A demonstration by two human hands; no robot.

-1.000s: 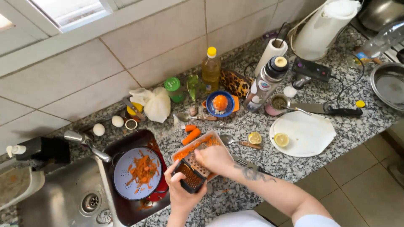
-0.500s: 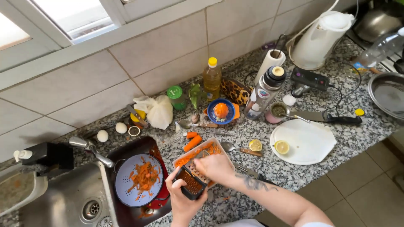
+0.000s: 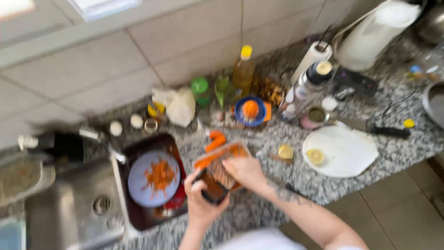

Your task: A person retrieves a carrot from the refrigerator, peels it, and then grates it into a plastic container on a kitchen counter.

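- Yellow-capped oil bottle [image 3: 242, 69] and green-lidded jar [image 3: 200, 88] stand well beyond the grip.
- Left hand [image 3: 200, 199] clenches the grater [image 3: 217, 178] handle.
- Right hand [image 3: 245, 171] presses a carrot [image 3: 210, 160] onto it, fingers curled.

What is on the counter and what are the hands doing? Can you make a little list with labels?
Place: speckled stone counter beside a metal sink
Left hand: grips the dark handle end of a flat grater
Right hand: pressed on the grater, apparently holding a carrot; the picture is blurred
Grater: orange with carrot shreds
Blue plate: grated carrot on it, in a dark tray
Carrot pieces: on the counter behind the grater
White board: holds a lemon slice
Back row: oil bottle, paper towel roll
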